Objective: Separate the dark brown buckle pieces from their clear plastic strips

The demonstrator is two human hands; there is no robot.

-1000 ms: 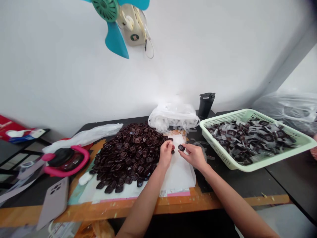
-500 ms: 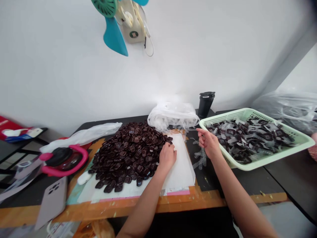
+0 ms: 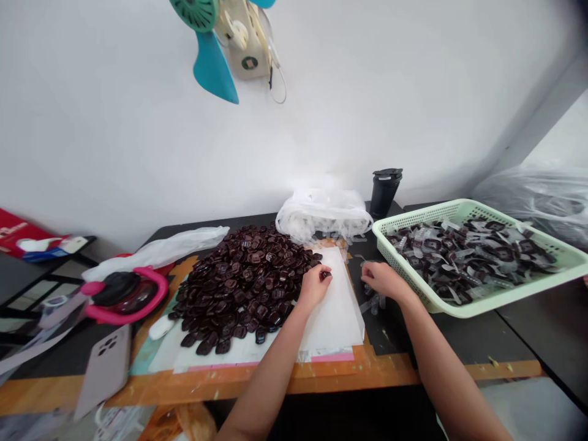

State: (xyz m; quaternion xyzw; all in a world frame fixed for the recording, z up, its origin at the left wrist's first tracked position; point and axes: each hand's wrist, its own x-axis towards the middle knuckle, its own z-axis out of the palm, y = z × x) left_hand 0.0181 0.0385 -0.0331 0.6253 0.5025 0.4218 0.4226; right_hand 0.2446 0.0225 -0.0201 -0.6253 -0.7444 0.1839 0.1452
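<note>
A big heap of dark brown plastic pieces [image 3: 239,282] lies on a white sheet [image 3: 340,315]. My left hand [image 3: 313,286] rests at the heap's right edge, its fingertips pinching one dark piece [image 3: 326,275]. My right hand [image 3: 382,279] is lowered, palm down, onto several clear plastic strips [image 3: 373,301] on the black table, just left of a pale green basket [image 3: 463,308]. Its fingers are curled, and what they hold is hidden. The basket holds dark pieces mixed with clear strips.
A black cup [image 3: 384,191] and a white plastic bag [image 3: 322,215] stand behind the sheet. At the left are a pink-rimmed object [image 3: 124,294], a phone [image 3: 105,367] and a small white item [image 3: 160,327]. A teal fan [image 3: 220,37] hangs overhead.
My right hand carried a dark piece toward the basket, then dropped back to the clear strips without it. My left hand reached into the heap and drew out a piece.
</note>
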